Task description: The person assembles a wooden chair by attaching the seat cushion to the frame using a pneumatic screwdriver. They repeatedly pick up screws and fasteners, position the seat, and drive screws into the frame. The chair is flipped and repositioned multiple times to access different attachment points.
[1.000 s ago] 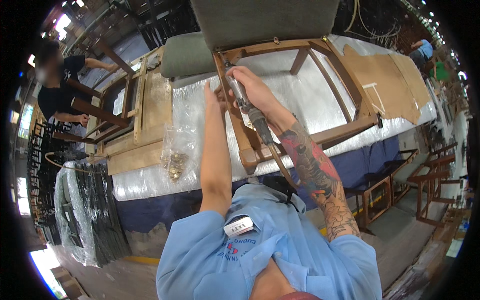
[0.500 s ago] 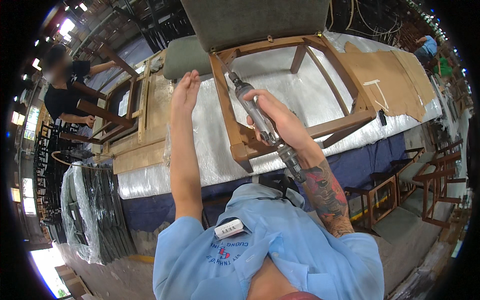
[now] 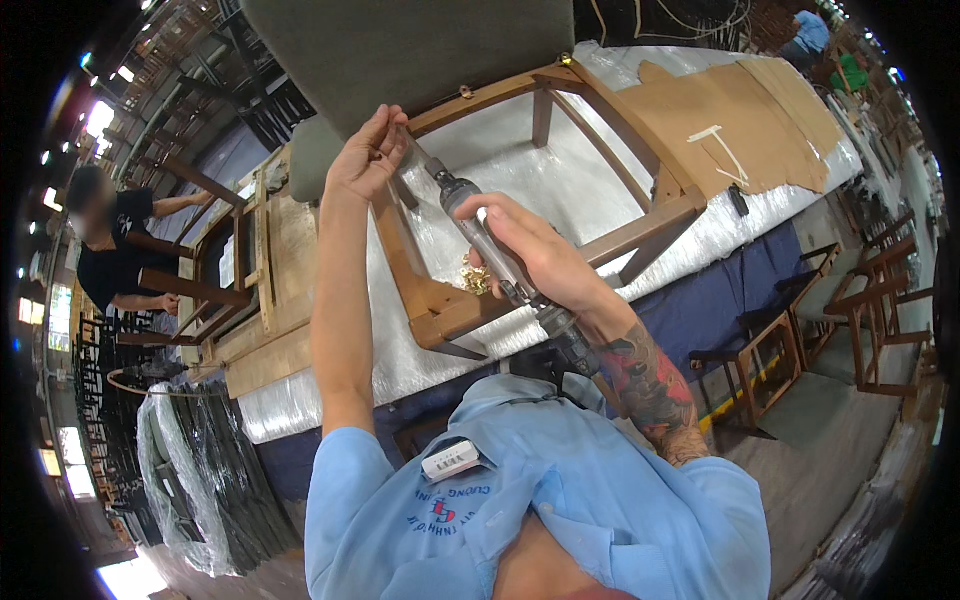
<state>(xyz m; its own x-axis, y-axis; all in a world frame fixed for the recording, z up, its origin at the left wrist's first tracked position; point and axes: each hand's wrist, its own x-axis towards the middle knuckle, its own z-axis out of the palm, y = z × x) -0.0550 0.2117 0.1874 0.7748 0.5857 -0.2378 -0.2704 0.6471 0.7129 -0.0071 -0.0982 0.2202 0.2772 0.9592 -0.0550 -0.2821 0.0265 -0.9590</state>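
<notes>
While the right hand (image 3: 540,247) is closed around the body of a grey power driver (image 3: 492,243), the left hand (image 3: 370,155) is near its tip with the fingers bent together, and I cannot tell whether they hold some small thing. The driver points toward the far left corner of a wooden chair frame (image 3: 645,228), which is on the film-covered worktop (image 3: 290,410). Beyond this frame is a grey padded panel (image 3: 420,50); small brass-coloured pieces (image 3: 475,277) show below the driver.
</notes>
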